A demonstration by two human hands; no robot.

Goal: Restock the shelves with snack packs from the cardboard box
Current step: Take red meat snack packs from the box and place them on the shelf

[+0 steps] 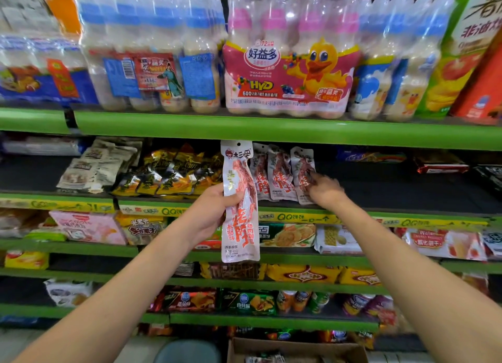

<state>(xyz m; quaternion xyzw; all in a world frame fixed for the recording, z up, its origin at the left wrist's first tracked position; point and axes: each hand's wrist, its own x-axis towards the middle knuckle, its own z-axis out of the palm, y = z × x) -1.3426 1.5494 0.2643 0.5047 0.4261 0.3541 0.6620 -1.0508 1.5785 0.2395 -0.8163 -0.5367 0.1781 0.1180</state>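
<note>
Left hand [209,213] gripping long white-and-red plastic snack pack [240,202] upright, ready for green shelf [380,210]. Right hand [324,190] blurred, fingers touching shelved matching packs [282,172], probably steadying row; grip unclear. Open brown cardboard box [296,349] below, near.

Reads "好益多", "HyD", "600" and "72" on the pink multipack of bottles [288,72] on the top shelf. Shows "QQ" printed again and again on the yellow price strip [298,217] of the second shelf. Carries large red Chinese characters on the snack pack [240,213], hard to read. Shows "非油" on the green box [467,36] at right.
</note>
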